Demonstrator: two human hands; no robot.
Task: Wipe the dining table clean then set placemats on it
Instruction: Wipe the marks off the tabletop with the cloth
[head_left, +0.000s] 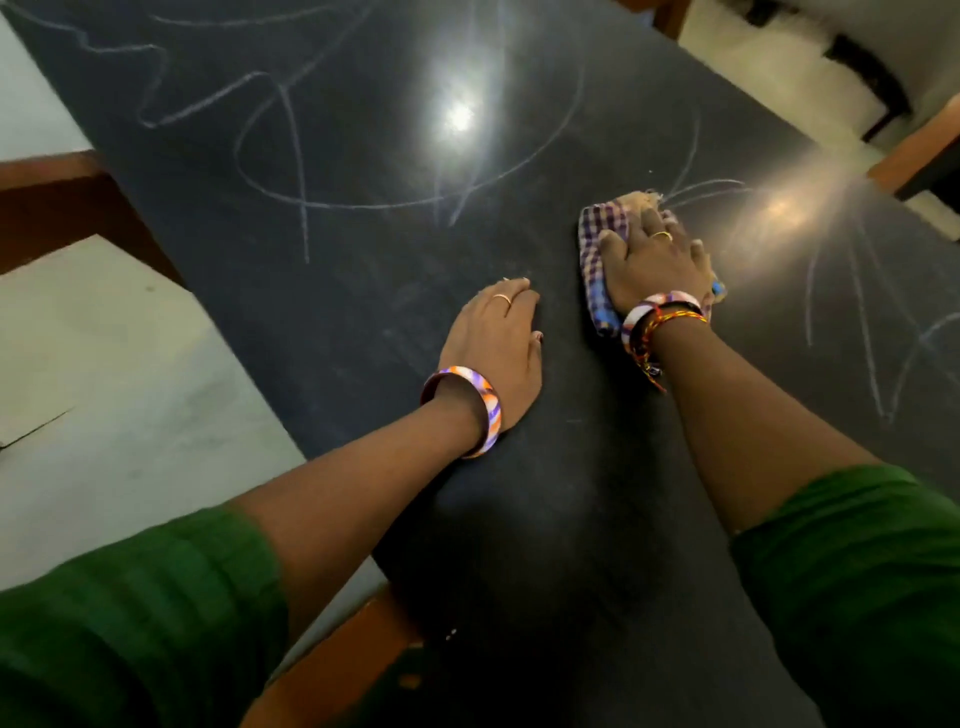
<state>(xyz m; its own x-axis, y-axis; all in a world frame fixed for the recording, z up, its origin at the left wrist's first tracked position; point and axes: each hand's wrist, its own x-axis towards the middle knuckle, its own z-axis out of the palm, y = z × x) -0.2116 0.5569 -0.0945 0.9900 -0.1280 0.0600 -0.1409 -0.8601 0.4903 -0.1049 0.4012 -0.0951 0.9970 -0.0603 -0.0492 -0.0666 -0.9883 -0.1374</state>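
Right hand flat on checked cloth — chalk-scrawled table.

Both arms are reaching forward from green sleeves, the left hand lying flat, palm down, fingers together and straight, while the right hand is pressing palm down with fingers spread, each wrist wearing a bangle.

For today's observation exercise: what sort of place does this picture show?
Probably a home dining area: a dark table scrawled with chalk marks, a checked cloth under the right hand, and pale floor tiles.
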